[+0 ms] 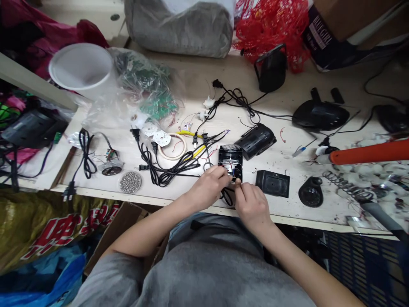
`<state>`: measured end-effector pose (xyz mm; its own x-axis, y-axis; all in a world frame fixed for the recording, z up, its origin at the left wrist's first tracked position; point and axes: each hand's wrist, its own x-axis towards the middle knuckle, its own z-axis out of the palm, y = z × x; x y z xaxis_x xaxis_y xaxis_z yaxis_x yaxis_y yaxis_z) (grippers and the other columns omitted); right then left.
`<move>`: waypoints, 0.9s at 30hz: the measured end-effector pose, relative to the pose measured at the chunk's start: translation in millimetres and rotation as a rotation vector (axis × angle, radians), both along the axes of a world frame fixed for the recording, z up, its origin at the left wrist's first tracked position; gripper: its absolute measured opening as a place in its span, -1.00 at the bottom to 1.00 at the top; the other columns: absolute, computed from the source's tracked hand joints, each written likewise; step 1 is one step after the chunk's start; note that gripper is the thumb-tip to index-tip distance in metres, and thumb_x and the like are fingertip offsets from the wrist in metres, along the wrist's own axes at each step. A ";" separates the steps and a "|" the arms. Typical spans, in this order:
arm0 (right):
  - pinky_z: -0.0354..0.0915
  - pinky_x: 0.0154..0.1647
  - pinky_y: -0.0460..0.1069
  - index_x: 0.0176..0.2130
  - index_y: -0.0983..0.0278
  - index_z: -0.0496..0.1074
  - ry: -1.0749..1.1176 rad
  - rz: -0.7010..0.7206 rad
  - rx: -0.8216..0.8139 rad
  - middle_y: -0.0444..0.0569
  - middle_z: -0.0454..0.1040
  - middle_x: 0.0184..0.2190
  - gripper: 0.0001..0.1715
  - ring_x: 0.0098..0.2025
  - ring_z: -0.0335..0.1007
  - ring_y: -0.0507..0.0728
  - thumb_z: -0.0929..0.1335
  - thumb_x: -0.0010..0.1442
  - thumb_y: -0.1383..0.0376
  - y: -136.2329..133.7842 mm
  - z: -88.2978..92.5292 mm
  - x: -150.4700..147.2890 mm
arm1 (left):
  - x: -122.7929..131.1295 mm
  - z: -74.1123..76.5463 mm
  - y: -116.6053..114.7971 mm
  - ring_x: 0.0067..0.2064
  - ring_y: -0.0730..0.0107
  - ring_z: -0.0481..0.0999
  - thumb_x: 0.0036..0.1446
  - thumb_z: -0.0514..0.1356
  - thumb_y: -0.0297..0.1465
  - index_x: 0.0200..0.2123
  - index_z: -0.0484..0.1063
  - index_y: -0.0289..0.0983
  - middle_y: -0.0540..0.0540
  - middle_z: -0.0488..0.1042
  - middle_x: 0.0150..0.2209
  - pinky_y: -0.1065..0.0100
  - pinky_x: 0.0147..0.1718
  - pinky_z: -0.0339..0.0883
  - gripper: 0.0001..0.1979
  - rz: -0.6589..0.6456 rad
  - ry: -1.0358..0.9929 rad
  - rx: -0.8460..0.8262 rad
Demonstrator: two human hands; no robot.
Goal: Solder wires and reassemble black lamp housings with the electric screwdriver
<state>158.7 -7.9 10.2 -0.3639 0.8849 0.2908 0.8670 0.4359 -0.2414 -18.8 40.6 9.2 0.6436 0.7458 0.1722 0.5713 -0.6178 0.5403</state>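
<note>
An open black housing [230, 154] with metal and thin wires inside lies near the front edge of the bench. Closed fingers of my left hand [209, 187] press at its lower left, over the wires. At its lower right edge, my right hand [252, 204] grips the housing with thumb and curled fingers. Behind it to the right rests a curved black cover [257, 140], close to the housing. A flat black plate [273, 183] lies right of my right hand. Black cords with plugs [159, 166] are bundled left of my left hand. Whatever small part my fingertips pinch is hidden.
A dish of small screws [130, 182] stands at the front left. Farther back are a white tub [83, 70] and bagged green boards [153, 85]. An orange-handled tool [367, 152] and a coiled spring [348, 186] reach in from the right, near a black round part [311, 192].
</note>
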 end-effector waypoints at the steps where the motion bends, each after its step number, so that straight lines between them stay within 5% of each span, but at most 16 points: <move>1: 0.13 -0.44 0.06 -0.26 0.29 0.48 0.003 -0.002 -0.001 -0.03 0.30 -0.53 -0.65 -0.46 0.18 0.13 0.17 0.41 0.45 1.0 0.9 1.0 | -0.8 0.4 1.2 -0.14 0.27 0.41 0.32 0.00 -0.59 -0.14 0.49 -0.32 -0.15 0.45 -0.20 0.29 -0.12 0.41 -0.73 -0.001 0.001 -0.004; 8: 0.27 -0.44 -0.05 -0.42 0.27 0.53 0.391 -0.010 -0.122 -0.12 0.39 -0.52 -0.64 -0.49 0.35 0.03 0.32 0.38 0.22 28.2 32.3 35.2 | -12.8 0.4 -1.7 -0.13 0.30 0.39 0.32 0.05 -0.59 -0.05 0.52 -0.28 -0.13 0.48 -0.16 0.31 -0.14 0.35 -0.71 -0.067 0.008 0.125; 10: 0.32 -0.37 -0.03 -0.23 0.27 0.60 0.421 -0.015 -0.078 -0.09 0.42 -0.45 -0.75 -0.42 0.40 0.05 0.33 0.37 0.26 39.1 37.7 34.5 | -14.1 -1.6 -7.8 -0.14 0.28 0.35 0.33 0.06 -0.56 -0.01 0.52 -0.27 -0.14 0.47 -0.13 0.28 -0.17 0.31 -0.71 -0.027 0.035 0.237; 14: 0.40 -0.27 0.02 0.10 0.26 0.52 0.369 0.145 -0.174 0.00 0.37 -0.28 -0.63 -0.29 0.40 0.11 0.28 0.39 0.26 58.9 32.5 13.6 | -10.5 -8.8 -21.1 -0.23 0.30 0.30 0.36 0.07 -0.49 0.01 0.54 -0.18 -0.10 0.38 -0.25 0.30 -0.28 0.22 -0.70 0.138 0.085 0.384; 19: 0.39 -0.29 0.02 -0.22 0.26 0.60 0.317 0.258 -0.192 0.00 0.28 -0.28 -0.73 -0.28 0.34 0.10 0.30 0.37 0.27 67.5 21.6 5.7 | -5.7 -19.7 -33.5 -0.23 0.31 0.31 0.32 0.05 -0.55 0.08 0.51 -0.10 -0.10 0.34 -0.23 0.29 -0.26 0.26 -0.60 0.265 0.045 0.349; 27: 0.42 -0.26 0.04 -0.29 0.28 0.51 0.385 0.300 -0.099 0.03 0.34 -0.22 -0.82 -0.24 0.36 0.11 0.32 0.34 0.32 61.9 15.3 18.5 | -6.2 -18.2 -33.2 -0.09 0.22 0.42 0.26 0.04 -0.59 0.11 0.47 -0.19 -0.21 0.45 -0.01 0.20 -0.12 0.40 -0.57 0.208 0.023 0.270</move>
<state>177.2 54.0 25.6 -0.4892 0.7879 0.3740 0.5467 0.6112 -0.5724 -25.0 7.3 -9.0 0.4883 0.7910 0.3685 0.7106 -0.6056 0.3583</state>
